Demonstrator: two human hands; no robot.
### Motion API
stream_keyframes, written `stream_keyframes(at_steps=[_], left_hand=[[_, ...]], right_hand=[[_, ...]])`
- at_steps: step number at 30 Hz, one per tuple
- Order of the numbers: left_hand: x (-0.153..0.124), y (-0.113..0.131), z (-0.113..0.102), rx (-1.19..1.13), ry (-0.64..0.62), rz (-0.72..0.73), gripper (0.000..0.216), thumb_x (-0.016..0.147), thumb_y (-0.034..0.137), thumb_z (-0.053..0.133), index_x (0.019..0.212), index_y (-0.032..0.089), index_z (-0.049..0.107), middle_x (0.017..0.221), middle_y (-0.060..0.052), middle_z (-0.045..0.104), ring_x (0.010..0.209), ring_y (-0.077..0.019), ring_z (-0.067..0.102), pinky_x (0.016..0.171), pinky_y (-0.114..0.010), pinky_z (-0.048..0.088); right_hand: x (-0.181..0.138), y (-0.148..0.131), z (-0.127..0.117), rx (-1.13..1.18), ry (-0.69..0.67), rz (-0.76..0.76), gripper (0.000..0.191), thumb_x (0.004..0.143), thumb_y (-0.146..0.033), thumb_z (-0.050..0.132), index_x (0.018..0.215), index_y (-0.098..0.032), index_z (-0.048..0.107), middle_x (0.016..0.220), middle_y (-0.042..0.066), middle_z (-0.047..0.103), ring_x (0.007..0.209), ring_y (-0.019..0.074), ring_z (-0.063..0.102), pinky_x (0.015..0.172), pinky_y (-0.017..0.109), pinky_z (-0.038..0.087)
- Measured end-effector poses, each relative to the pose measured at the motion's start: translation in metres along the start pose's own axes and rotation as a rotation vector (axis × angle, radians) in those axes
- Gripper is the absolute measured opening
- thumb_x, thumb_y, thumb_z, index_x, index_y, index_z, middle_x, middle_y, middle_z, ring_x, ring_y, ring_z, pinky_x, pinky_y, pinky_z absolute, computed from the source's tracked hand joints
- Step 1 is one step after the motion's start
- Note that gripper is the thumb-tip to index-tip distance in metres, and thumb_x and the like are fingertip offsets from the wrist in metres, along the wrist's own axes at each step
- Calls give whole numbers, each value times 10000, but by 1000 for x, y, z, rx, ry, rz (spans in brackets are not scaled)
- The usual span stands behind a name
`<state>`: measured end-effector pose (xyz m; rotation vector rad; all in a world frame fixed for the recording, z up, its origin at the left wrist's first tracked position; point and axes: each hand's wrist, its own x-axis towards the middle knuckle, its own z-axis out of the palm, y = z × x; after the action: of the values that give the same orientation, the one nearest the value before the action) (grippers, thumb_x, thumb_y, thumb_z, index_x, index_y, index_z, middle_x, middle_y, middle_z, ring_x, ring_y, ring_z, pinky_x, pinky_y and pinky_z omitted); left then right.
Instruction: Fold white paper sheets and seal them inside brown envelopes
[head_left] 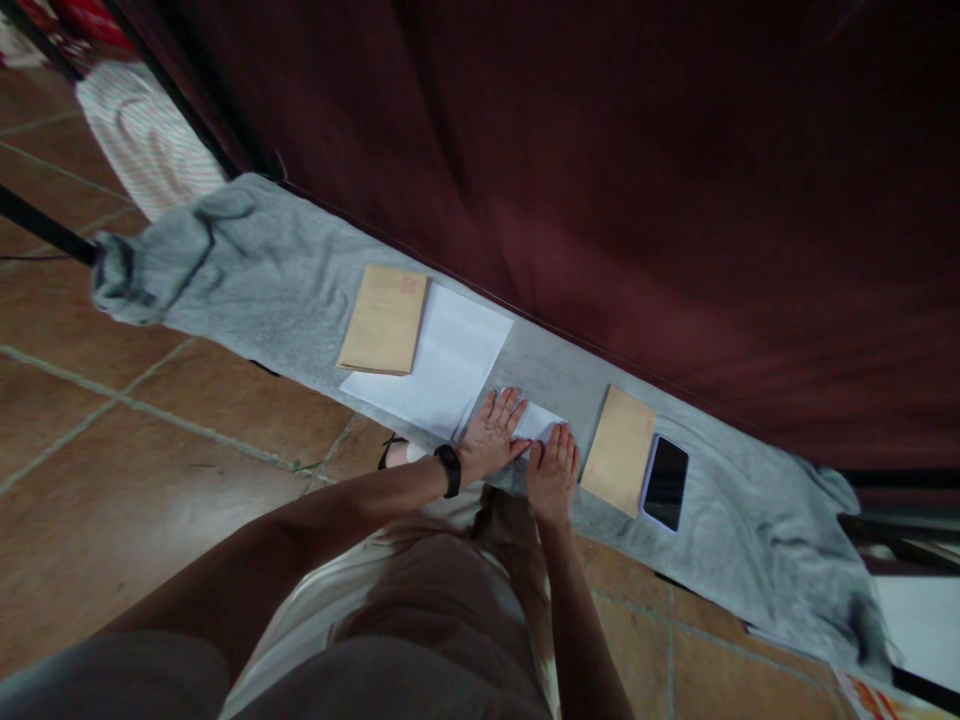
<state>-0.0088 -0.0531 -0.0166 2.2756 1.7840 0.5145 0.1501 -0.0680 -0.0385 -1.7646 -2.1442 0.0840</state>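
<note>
A folded white sheet of paper [534,422] lies on the grey cloth, partly hidden under both hands. My left hand [491,435], with a black band on its wrist, rests flat on the sheet's left part, fingers stretched out. Pressed against its right end is my right hand [553,470], palm down with the fingers straight and close together. Left of the hands, larger white paper [457,355] lies flat under a stack of brown envelopes [384,320]. Another brown envelope [619,450] lies to the right of my right hand.
Beyond that envelope lies a dark-screened phone [666,482] in a light purple case. The grey cloth [285,260] covers a long narrow surface. A dark red curtain [637,200] hangs along its far side. Tiled floor [217,520] shows in front.
</note>
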Motion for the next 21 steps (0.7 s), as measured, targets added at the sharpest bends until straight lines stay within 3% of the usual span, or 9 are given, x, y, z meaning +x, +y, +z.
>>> stream_keyframes(at_steps=[7, 12, 21], left_hand=[[0, 1, 2, -105, 49, -8, 667, 932, 338, 459, 1534, 55, 416, 1637, -224, 302, 1558, -326, 152, 1289, -499, 101], [3, 1, 0, -9, -29, 35, 651, 935, 238, 317, 1507, -64, 390, 1624, -287, 284, 1560, -347, 125, 1275, -535, 64], [3, 4, -5, 98, -93, 42, 646, 990, 331, 363, 1526, -29, 378, 1627, -259, 305, 1567, -325, 151, 1277, -511, 20]], right_hand=[[24, -11, 2, 73, -41, -106, 541, 1063, -280, 282, 1549, -60, 374, 1595, 203, 401, 1520, 250, 284, 1221, 517, 294], [30, -21, 7, 40, -97, -143, 533, 1073, -277, 241, 1521, -63, 436, 1593, 182, 416, 1511, 231, 309, 1235, 467, 263], [21, -10, 8, -45, -65, -134, 545, 1087, -335, 276, 1545, -67, 398, 1624, 204, 348, 1520, 275, 289, 1211, 519, 281]])
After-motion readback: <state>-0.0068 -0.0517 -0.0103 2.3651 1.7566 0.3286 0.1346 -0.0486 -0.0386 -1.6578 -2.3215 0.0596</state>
